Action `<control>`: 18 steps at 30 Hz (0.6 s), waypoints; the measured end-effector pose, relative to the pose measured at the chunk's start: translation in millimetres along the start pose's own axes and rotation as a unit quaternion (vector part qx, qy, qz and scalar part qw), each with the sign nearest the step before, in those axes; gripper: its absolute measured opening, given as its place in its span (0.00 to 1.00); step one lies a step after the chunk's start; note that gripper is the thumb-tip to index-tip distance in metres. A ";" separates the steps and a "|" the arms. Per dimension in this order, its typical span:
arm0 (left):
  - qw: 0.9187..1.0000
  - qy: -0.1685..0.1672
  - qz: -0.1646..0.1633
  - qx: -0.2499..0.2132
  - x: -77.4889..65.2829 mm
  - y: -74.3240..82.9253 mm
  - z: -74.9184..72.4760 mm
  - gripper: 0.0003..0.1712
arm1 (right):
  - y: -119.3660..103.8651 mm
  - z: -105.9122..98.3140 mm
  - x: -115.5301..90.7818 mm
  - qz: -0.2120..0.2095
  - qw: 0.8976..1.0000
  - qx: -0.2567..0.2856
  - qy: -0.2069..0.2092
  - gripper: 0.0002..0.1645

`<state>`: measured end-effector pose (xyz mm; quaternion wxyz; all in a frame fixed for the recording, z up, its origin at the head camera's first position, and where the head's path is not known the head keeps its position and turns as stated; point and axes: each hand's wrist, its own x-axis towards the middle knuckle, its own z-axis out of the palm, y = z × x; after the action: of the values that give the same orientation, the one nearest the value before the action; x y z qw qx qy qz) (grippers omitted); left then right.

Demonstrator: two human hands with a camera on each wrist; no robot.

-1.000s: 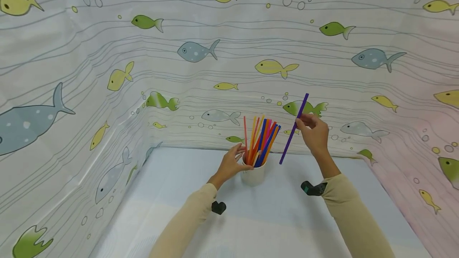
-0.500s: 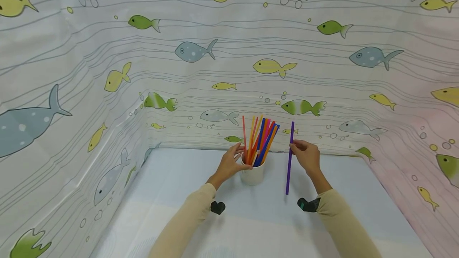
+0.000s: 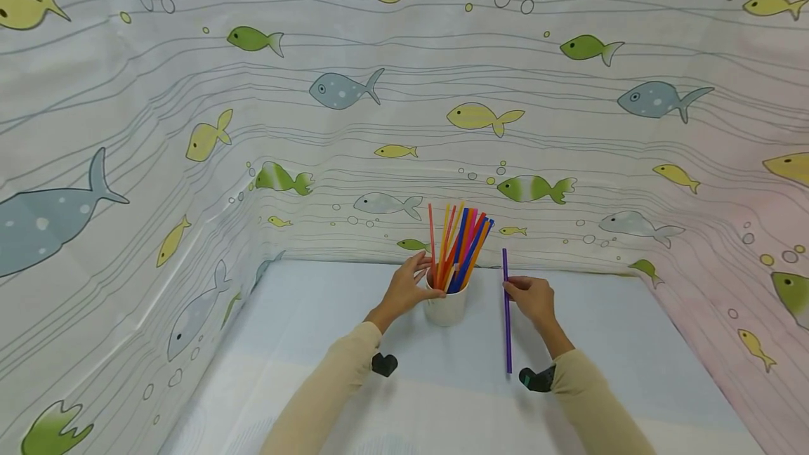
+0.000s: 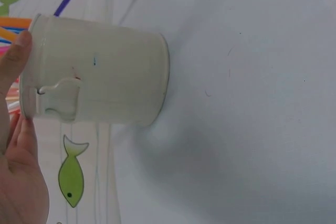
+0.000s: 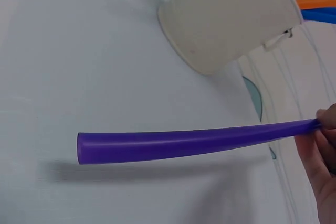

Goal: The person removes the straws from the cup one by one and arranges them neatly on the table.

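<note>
In the head view my left hand (image 3: 406, 286) holds a small white bucket (image 3: 446, 309) at its rim, thumb in front and fingers on the far side. The bucket (image 4: 100, 72) stands upright on the table, a lug on its wall. Drinking straws (image 3: 464, 244) in red, orange, yellow, blue and pink lean in it. To the bucket's right, my right hand (image 3: 534, 298) pinches a purple drinking straw (image 3: 508, 335) above its middle. That straw stands almost upright; its open lower end shows in the right wrist view, where the straw (image 5: 173, 144) casts a shadow on the table.
A pale blue-white table (image 3: 303, 371) lies under both hands. Behind it and at both sides rise walls of fish-patterned cloth (image 3: 404, 111). A dark wrist camera (image 3: 384, 364) sits at the left cuff, another dark camera (image 3: 537, 379) at the right.
My right hand has come down and a little left with the purple straw, which has swung from slanted to nearly upright. My left hand and the bucket have stayed in place.
</note>
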<state>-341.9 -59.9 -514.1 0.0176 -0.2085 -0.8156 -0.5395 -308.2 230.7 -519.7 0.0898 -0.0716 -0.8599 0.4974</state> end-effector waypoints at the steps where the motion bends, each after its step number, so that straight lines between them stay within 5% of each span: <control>1: 1.000 0.000 0.000 0.001 0.0 0.0 0.0 0.64 | 2.6 1.5 -1.3 0.003 1.000 0.001 -0.002 0.19; 18: 1.000 -0.002 -0.004 -0.005 -2.9 4.1 0.0 0.62 | 32.3 20.0 -18.3 0.033 0.999 -0.027 0.001 0.16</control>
<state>-337.9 -59.5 -511.3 0.0124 -0.2066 -0.8135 -0.5434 -293.7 226.0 -559.0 0.0723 -0.1024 -0.8699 0.4770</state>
